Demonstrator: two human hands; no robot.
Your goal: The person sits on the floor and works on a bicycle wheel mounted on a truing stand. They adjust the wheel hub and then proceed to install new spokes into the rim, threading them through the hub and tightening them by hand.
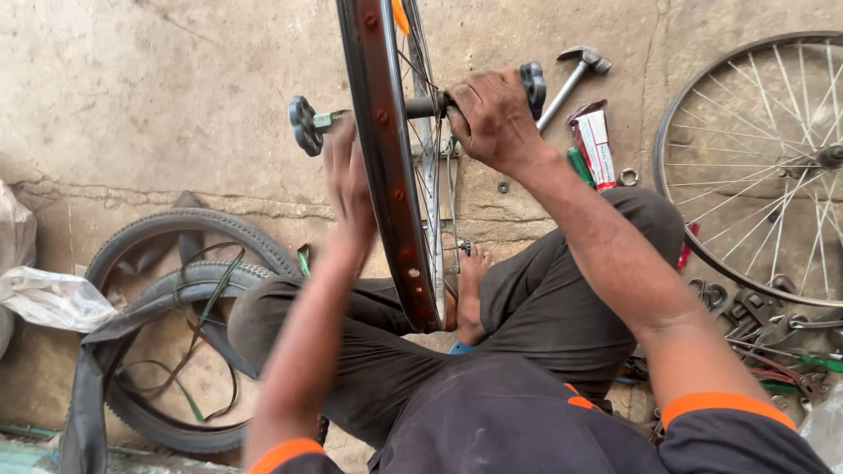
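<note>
- Nearest, the person sits cross-legged on the concrete floor in dark trousers, with a bare foot resting just beside the low edge of the bicycle wheel.
- The bicycle wheel stands upright on edge between the knees, its dark, rust-spotted rim running from the lap away to the top of the view. It has no tyre on it.
- To the near left, loose tyres and a limp inner tube lie in a heap, with a plastic bag beside them.
- To the near right, a pile of spanners lies just under a second wheel lying flat.
- The left hand is pressed against the left side of the rim near the hub; it is blurred, so whether its fingers are curled or spread cannot be told.
- The right hand is closed in a fist round the axle on the right side of the hub, fingers clamped tight.
- Farther out, the axle ends carry round black knobs on each side.
- Farthest, a hammer and a small tube pack lie on the floor.
- The wheel looks stiff and fairly light, though the thin spokes would bend if squeezed; the rim and axle ends seem the safe places to grip, and the bare metal may be slick.
</note>
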